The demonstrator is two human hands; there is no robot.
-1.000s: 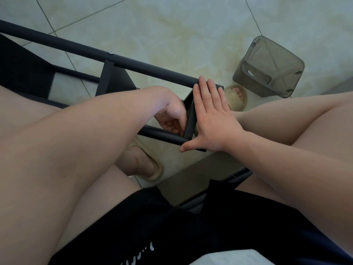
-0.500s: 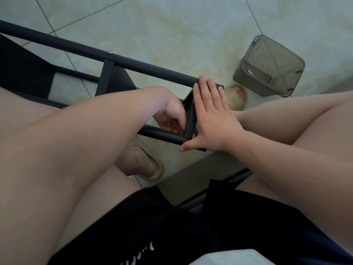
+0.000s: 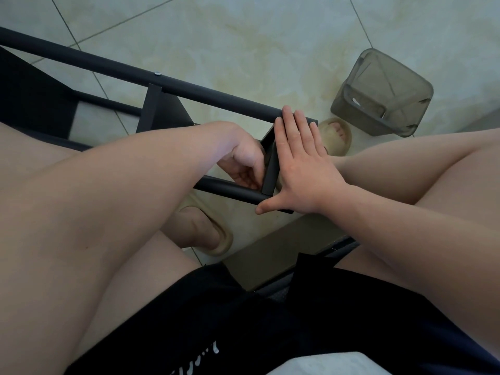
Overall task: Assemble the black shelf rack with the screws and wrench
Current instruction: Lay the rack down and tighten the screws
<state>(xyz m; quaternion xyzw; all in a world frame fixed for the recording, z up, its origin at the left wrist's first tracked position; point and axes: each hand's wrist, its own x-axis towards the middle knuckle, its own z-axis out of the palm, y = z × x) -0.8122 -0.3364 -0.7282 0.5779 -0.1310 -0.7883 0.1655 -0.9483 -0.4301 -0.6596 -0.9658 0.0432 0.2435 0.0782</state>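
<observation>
Black shelf rack (image 3: 216, 95), lying on its side across the tiled floor (image 3: 243, 36), from upper left to frame centre. The metal tubing is judged stiff, fairly light and smooth, and best steadied at the tube ends beside the joint. Right hand (image 3: 300, 169) is flat with fingers straight, pressing the end crosspiece (image 3: 270, 169). Left hand (image 3: 243, 165) is curled against the crosspiece's inner side (whether it grasps a wrench or screw cannot be told).
</observation>
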